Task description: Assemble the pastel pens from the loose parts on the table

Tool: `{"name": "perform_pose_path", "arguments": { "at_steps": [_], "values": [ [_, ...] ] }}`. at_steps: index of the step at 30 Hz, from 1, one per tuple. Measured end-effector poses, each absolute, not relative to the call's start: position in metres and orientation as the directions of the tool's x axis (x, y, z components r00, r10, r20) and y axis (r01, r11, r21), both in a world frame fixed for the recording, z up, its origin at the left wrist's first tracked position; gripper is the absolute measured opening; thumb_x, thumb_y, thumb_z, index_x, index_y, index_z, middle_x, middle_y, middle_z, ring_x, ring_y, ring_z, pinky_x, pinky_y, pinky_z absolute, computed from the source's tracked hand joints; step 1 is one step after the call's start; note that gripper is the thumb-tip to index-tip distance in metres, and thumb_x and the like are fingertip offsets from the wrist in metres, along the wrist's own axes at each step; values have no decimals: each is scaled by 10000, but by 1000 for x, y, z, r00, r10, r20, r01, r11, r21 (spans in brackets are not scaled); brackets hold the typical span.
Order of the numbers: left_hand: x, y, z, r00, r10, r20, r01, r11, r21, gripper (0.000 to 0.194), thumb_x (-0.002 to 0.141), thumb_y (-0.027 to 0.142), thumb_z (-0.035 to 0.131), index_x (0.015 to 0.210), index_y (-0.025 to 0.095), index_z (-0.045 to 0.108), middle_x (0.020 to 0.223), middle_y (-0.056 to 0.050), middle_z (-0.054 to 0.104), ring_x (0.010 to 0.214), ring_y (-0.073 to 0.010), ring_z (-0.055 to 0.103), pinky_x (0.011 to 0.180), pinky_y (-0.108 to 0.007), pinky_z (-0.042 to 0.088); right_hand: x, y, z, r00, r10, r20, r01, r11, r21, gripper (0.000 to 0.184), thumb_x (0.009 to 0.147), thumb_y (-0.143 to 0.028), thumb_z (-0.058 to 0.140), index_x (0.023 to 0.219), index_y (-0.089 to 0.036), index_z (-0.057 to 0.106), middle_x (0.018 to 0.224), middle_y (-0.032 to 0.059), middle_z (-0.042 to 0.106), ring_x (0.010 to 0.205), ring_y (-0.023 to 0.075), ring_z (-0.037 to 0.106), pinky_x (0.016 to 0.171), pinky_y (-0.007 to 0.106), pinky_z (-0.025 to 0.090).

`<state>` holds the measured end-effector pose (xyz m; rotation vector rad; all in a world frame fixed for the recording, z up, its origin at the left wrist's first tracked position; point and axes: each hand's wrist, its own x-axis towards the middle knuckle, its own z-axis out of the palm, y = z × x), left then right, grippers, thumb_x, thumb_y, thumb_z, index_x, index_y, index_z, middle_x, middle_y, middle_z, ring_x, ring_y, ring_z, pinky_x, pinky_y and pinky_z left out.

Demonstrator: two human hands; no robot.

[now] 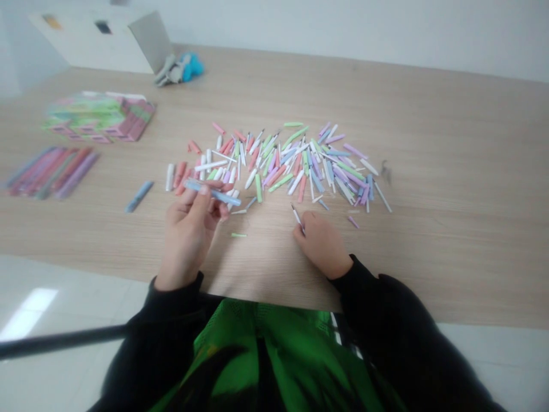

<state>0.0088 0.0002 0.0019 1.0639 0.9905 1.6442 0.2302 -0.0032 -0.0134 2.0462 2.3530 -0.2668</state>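
Note:
In my left hand, raised over the near part of the table, a light blue pen barrel is pinched between thumb and fingers, slanting down to the right. My right hand rests on the tabletop, its fingers closed around a thin white pen refill with a dark tip pointing up and away. Just beyond both hands spreads a loose pile of pen parts in white, pink, green, purple and blue. A small green piece lies on the wood between the hands.
Left of my left hand lies a single blue pen. Farther left is a row of coloured pens, with stacked pink and green packs behind. A white box and a grey-blue cloth-like bundle stand at the back left.

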Motion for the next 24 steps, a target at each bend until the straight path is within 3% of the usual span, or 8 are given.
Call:
{"name": "perform_pose_path", "arguments": {
  "at_steps": [3,6,9,12,15,20,24],
  "values": [
    [2,-16,12,-244,944,221,-157,-263,952,156,924,348,663,913,213,740,896,-43,693,643,-109,553,588,-237,478,233,-1,-13,-135,983,-124,982,116,-146,215,981,-220,437,1009,-133,632,999,100,702,830,217,643,608,313,318],
    [0,-42,15,-200,929,313,249,-260,933,163,965,314,601,957,212,728,908,-34,695,729,-133,605,724,-277,504,235,0,-13,-150,982,-111,977,130,-167,193,974,-219,455,982,-138,630,966,95,704,826,212,631,618,313,308],
    [1,-58,3,32,947,319,537,-285,794,176,969,251,567,878,179,699,849,-29,704,751,-148,640,723,-274,499,236,0,-14,-160,981,-111,975,139,-175,193,974,-216,452,964,-140,629,957,96,704,814,209,622,622,313,305],
    [5,-61,-10,252,914,318,544,-406,735,161,972,185,534,922,156,684,742,-10,665,683,-130,633,679,-240,498,235,0,-14,-157,981,-117,976,136,-170,196,975,-213,448,969,-138,629,966,103,703,816,210,618,618,313,302],
    [7,-61,-14,265,901,344,547,-434,716,172,976,154,527,1036,149,688,817,-28,689,747,-129,658,725,-233,507,235,0,-14,-143,983,-116,980,124,-159,195,975,-218,449,981,-139,627,944,102,704,805,218,620,618,317,302],
    [10,-64,-15,350,889,297,522,-448,725,185,989,169,512,1033,146,690,862,-46,732,762,-138,693,713,-223,532,236,0,-15,-150,984,-100,976,131,-176,186,972,-218,449,955,-149,620,953,94,701,805,215,621,623,317,312],
    [14,-69,-16,462,825,325,456,-536,711,198,981,149,527,1102,149,685,1037,-75,757,929,-149,725,823,-214,556,237,-1,-16,-139,984,-109,977,118,-178,192,976,-221,442,971,-153,622,952,89,701,801,210,617,622,315,309]
  ]
}}
